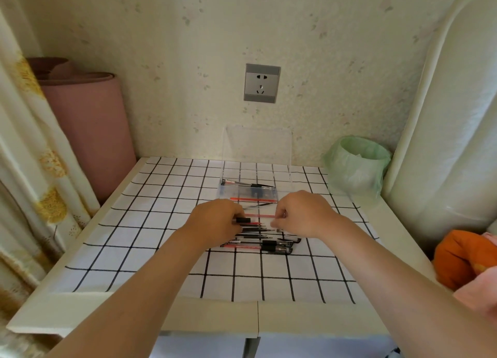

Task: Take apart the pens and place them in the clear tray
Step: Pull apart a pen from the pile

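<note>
Head view: left hand (215, 220), right hand (305, 215) curled over pens (258, 244) (forearms outstretched)

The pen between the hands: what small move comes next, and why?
Probably pull the hands apart to separate it: the left hand grips the pen, the right hand seems to pinch its other end, and the clear tray already holds parts.

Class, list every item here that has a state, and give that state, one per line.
Clear plastic tray: open, holding a few pen parts.
Heap of black and red pens: lying flat on the checked cloth.
Left hand: grips a black-ended pen.
Right hand: fingers curled; contents unclear.
Grey wall socket: nothing plugged in.
</note>
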The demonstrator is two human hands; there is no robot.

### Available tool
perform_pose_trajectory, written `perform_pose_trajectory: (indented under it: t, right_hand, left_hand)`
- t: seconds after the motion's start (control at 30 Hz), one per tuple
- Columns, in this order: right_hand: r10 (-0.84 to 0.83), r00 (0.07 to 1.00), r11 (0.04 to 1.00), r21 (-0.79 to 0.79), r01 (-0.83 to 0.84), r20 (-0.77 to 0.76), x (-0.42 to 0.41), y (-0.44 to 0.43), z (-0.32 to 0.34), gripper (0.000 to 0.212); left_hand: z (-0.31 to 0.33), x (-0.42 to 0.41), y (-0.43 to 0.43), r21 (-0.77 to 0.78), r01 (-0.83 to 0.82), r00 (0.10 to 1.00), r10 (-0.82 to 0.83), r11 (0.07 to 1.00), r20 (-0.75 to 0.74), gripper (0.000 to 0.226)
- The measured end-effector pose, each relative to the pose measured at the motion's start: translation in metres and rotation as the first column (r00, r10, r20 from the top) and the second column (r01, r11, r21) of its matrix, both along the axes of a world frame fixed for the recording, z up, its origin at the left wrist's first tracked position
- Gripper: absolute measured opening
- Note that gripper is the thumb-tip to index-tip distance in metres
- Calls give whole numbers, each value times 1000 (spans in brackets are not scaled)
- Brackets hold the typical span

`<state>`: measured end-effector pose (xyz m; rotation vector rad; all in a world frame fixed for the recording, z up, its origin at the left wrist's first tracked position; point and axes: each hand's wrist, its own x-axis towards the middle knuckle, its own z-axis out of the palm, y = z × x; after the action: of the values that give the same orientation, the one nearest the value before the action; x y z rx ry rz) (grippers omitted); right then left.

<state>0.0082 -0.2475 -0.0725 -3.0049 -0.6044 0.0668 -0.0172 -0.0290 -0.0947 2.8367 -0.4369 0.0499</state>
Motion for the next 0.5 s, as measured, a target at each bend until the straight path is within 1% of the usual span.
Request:
perform_pose_trajectory:
  t: [0.1,0.13,0.2,0.33,0.5]
  right_hand:
    - [-26,995,993,121,14,99,7,4,3,17]
    - [-26,992,991,135,10,121,11,6,2,17]
    - [-14,991,994,113,-2,134,20,10,-2,22]
    - [15,994,999,39,-19,109,40,19,-5,26]
    - [41,999,999,-29,-42,-25,55,32,0,18]
  left_hand:
    - [3,2,5,-73,-50,995,56,996,79,23]
    - [3,4,7,-97,-55,992,66,994,110,25]
    - [0,7,12,-114,-49,986,66,992,152,30]
    - [-4,14,16,-135,-46,989,64,990,130,33]
    - [-8,21,18,-135,-49,995,59,990,77,31]
